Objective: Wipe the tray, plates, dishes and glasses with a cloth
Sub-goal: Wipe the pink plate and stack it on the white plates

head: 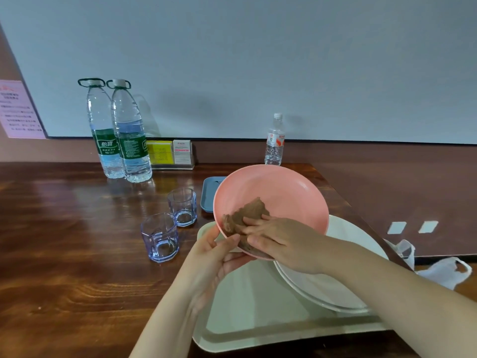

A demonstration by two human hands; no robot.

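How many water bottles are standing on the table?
3: two big bottles side by side at the back left, one small bottle behind the pink plate. None seems hidden.

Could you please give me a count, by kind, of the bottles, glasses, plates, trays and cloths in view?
Bottles: 3
Glasses: 2
Plates: 3, one pink, two white stacked
Trays: 2, pale and blue
Cloths: 1
Total: 11
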